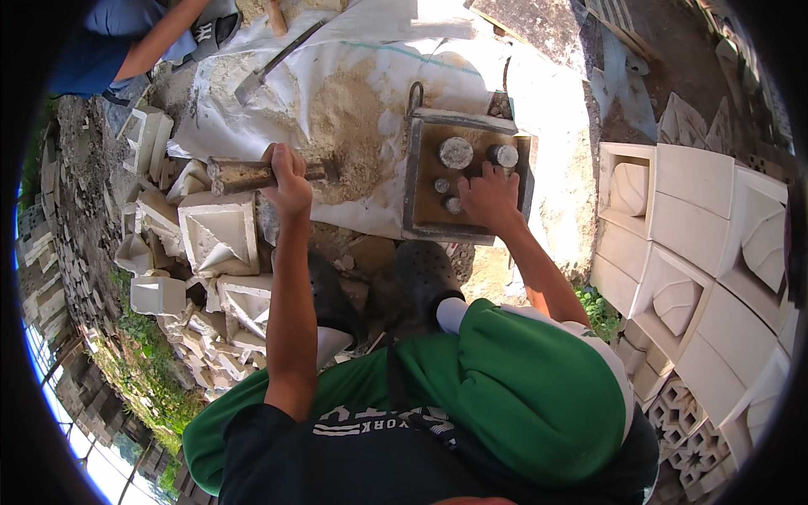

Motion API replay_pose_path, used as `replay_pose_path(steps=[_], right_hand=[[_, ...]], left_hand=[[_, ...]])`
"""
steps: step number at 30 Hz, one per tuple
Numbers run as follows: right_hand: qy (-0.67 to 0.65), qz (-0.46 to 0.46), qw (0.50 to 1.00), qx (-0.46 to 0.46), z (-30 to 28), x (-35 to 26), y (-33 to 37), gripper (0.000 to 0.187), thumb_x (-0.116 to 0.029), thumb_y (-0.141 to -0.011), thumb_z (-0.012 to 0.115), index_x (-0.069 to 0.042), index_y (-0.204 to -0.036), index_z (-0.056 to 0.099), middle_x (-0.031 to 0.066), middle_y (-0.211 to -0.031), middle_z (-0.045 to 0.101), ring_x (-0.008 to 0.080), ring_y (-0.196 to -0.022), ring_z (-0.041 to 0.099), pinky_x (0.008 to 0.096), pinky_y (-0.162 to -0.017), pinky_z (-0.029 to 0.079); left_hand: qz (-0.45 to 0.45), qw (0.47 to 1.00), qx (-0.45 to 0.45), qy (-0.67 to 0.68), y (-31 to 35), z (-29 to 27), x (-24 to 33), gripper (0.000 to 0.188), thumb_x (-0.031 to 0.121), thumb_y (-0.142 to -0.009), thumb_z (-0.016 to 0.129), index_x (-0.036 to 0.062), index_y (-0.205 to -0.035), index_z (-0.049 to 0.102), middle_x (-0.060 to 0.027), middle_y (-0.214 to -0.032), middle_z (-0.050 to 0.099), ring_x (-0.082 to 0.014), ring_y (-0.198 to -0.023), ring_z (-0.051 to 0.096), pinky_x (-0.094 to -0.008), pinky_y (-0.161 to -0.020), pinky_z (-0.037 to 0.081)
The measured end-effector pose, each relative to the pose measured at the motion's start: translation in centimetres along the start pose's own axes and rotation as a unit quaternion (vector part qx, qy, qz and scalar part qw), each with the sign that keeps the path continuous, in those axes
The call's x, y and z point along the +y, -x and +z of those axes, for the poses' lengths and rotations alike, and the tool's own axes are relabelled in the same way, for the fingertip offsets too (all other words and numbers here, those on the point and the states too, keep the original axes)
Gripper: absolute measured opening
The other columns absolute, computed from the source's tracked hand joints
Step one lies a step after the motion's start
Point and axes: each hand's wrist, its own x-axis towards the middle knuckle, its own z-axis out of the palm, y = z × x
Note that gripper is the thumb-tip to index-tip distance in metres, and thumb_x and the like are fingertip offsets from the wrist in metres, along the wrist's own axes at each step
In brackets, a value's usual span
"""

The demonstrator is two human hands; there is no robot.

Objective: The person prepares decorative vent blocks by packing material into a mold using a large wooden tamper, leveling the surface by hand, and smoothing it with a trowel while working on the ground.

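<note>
Square metal mould point(421, 198): lies flat on a pale tarp point(362, 76), far of centre, just beyond the person's dark shoes point(425, 273). Round grey plugs point(455, 152) stand inside it, two large at the far side, smaller ones nearer.

Right hand point(488, 195): arm reaches forward from the green-clad knee, slightly bent; the hand rests palm-down on the mould's near right part, fingers spread over the small plugs. Whether it grips one cannot be told, as the fingers cover them.

Left hand point(289, 179): arm extended straight forward, fist closed round the handle of a heavy cylindrical hammer point(244, 175), held level, its head pointing left, above the tarp's edge and broken blocks.

Broken white cast blocks point(220, 236): heaped left and near left, partly hidden by the left arm.

Whole white blocks point(699, 244): stacked at right, cut off by the dark rim.

Trowel point(265, 71): lies on the tarp, far left.

Another person's arm point(160, 38): far left corner, body mostly out of view.
</note>
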Motion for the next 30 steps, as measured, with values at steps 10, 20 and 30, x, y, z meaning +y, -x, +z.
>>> replay_pose_path(steps=[10, 20, 30], right_hand=[[-0.115, 0.042, 0.991, 0.045, 1.0, 1.5, 0.7, 0.041, -0.038, -0.09, 0.042, -0.008, -0.103, 0.067, 0.0197, -0.124, 0.049, 0.0392, -0.117, 0.044, 0.0519, -0.095, 0.034], [-0.056, 0.025, 0.998, 0.013, -0.7, 1.5, 0.3, 0.04, -0.041, -0.09, 0.044, -0.011, -0.099, 0.069, 0.0186, -0.112, 0.056, 0.0358, -0.106, 0.053, 0.0474, -0.09, 0.04], [-0.197, 0.031, 0.92, 0.337, 4.9, 6.2, 3.4, 0.048, -0.022, -0.091, 0.048, -0.011, -0.137, 0.041, 0.0232, -0.13, 0.039, 0.038, -0.121, 0.036, 0.0494, -0.103, 0.025]], left_hand=[[0.038, 0.999, -0.011, 0.029, 0.2, -1.0, 0.9, 0.036, 0.015, -0.088, 0.041, 0.0127, -0.056, 0.025, 0.0017, -0.048, 0.026, -0.0079, -0.043, 0.022, -0.0243, -0.042, 0.022], [-0.023, 0.997, 0.058, 0.049, -2.4, -1.3, 1.2, 0.037, 0.018, -0.089, 0.041, 0.0146, -0.057, 0.023, 0.0027, -0.049, 0.022, -0.0089, -0.044, 0.017, -0.0269, -0.045, 0.022], [0.045, 0.997, 0.04, 0.046, -1.6, -1.8, -0.1, 0.036, 0.016, -0.089, 0.04, 0.0134, -0.057, 0.025, 0.0018, -0.048, 0.026, -0.0086, -0.042, 0.021, -0.0263, -0.043, 0.024]])
